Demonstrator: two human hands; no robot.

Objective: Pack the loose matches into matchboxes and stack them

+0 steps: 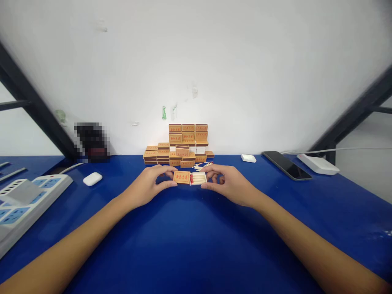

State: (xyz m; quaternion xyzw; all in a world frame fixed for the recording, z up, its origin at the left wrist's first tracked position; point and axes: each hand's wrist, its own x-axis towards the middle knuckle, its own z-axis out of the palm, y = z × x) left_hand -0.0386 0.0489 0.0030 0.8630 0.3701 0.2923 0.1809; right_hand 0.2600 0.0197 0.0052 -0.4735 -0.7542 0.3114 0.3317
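My left hand (153,183) grips the left end of an orange matchbox sleeve (181,177) between thumb and fingers. From the sleeve's right side a white tray (198,183) sticks out, with red-tipped matches (197,178) lying in it. My right hand (225,181) pinches the tray's right end. Just behind the box, several loose matches (208,163) lie on the blue table. Farther back stands a stack of matchboxes (188,136) against the wall, lower on its left side.
A white power strip (33,216) is at the far left, with a white earphone case (92,179) near it. A small white tray (248,158), a black phone (286,165) and a white device (318,164) lie at the back right.
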